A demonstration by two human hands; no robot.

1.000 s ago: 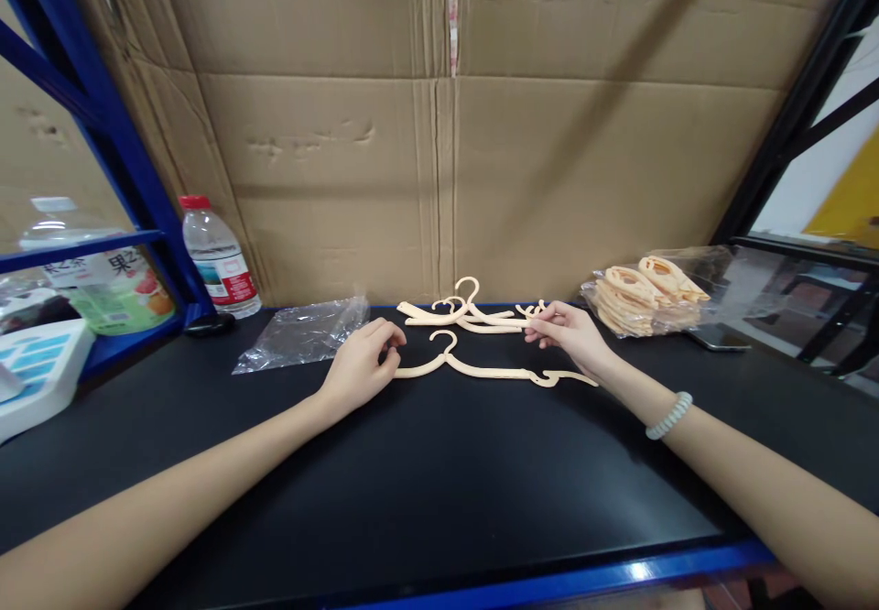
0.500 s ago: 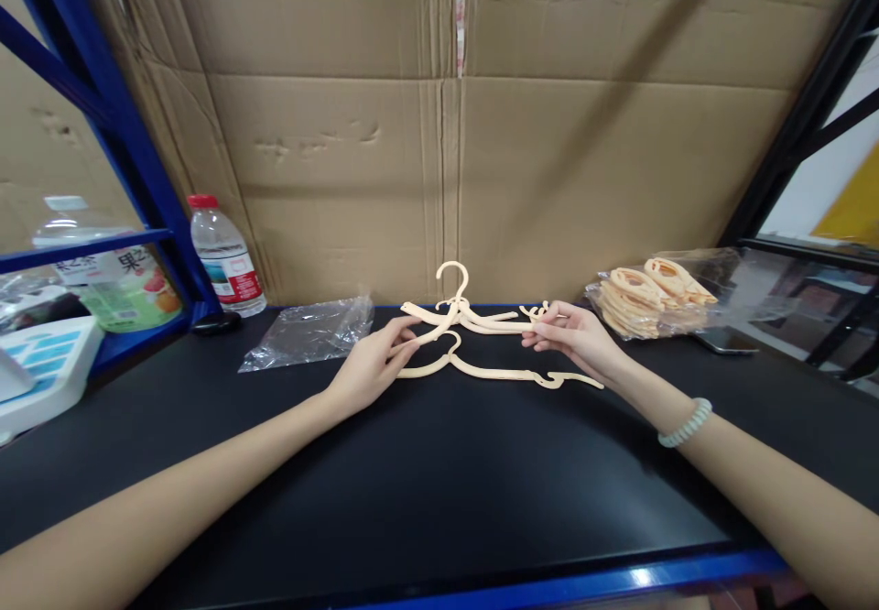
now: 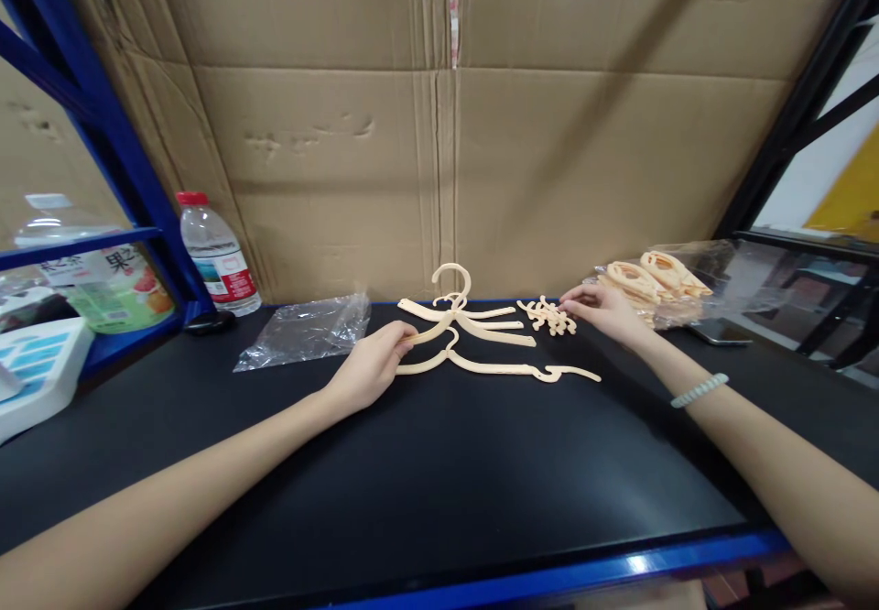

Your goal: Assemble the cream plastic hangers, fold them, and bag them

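My left hand (image 3: 374,364) pinches the left end of a cream plastic hanger (image 3: 459,319), lifted a little off the black table top (image 3: 439,473), its hook pointing up. Another cream hanger (image 3: 494,367) lies flat just in front of it, and more lie behind. My right hand (image 3: 608,308), with a bead bracelet on its wrist, rests with its fingertips on a small heap of cream clips (image 3: 548,315) to the right of the hangers. I cannot tell whether it holds one.
A clear bag of cream hanger parts (image 3: 649,285) sits at the back right. An empty clear plastic bag (image 3: 306,328) lies left of the hangers, a water bottle (image 3: 216,257) beyond it. Cardboard (image 3: 439,134) walls off the back. Blue shelf posts stand left.
My left hand went from the flat front hanger to the one behind and raised its left end. My right hand let go of that hanger's right end and moved right to the clips.
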